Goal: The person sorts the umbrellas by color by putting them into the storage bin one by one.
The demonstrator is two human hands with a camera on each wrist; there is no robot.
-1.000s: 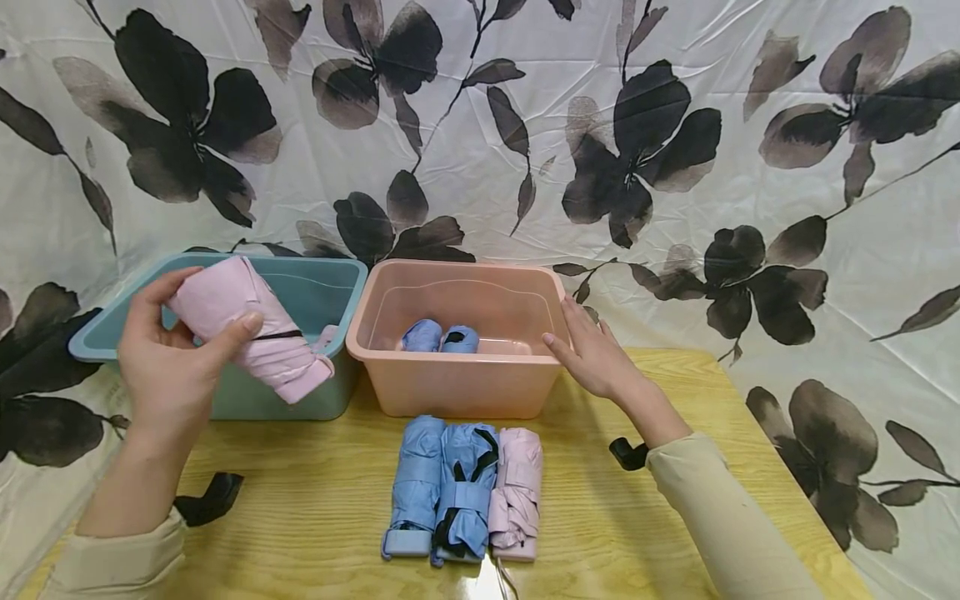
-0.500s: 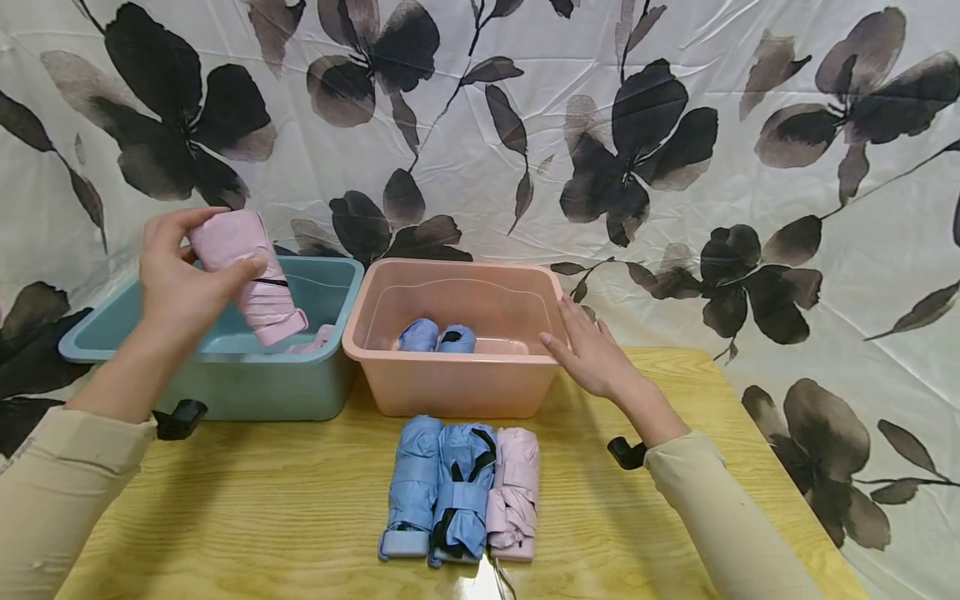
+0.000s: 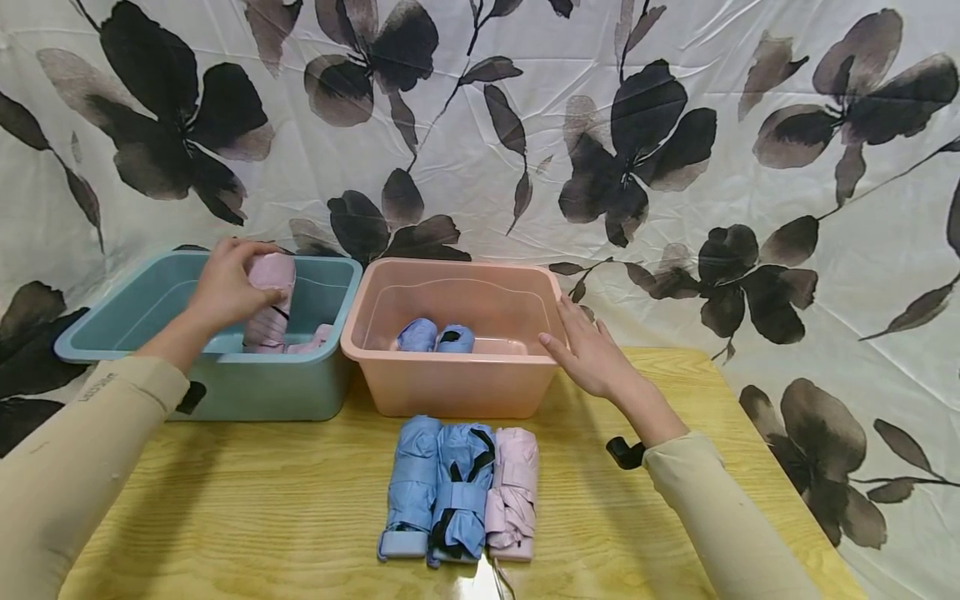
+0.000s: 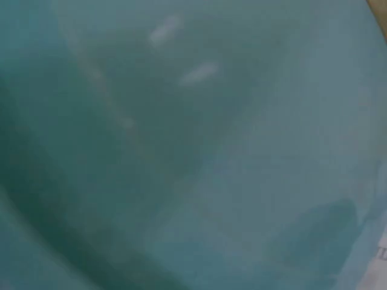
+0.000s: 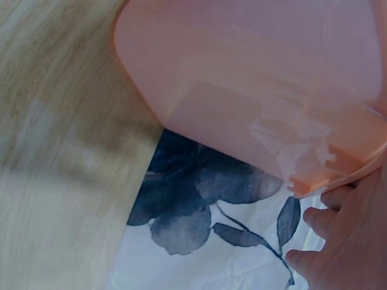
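My left hand (image 3: 231,283) grips a pink folded umbrella (image 3: 270,279), holding it upright inside the teal bin (image 3: 198,358). The umbrella's lower end is close by another pink umbrella (image 3: 311,340) lying in that bin. Only blurred teal plastic (image 4: 181,133) fills the left wrist view; neither hand nor umbrella shows there. My right hand (image 3: 592,350), fingers extended, rests against the right rim of the peach bin (image 3: 457,387). Its fingers (image 5: 326,223) lie along the outside of that rim in the right wrist view. Two blue folded umbrellas (image 3: 417,335) are inside the peach bin.
In front of the bins, two blue umbrellas (image 3: 412,487) and a pale pink one (image 3: 513,492) lie side by side on the wooden table (image 3: 285,500). A floral curtain (image 3: 480,167) hangs right behind the bins.
My left hand has lifted the pink umbrella over the teal bin's front rim, turned it upright and lowered it inside. The right hand stays at the peach bin's rim.
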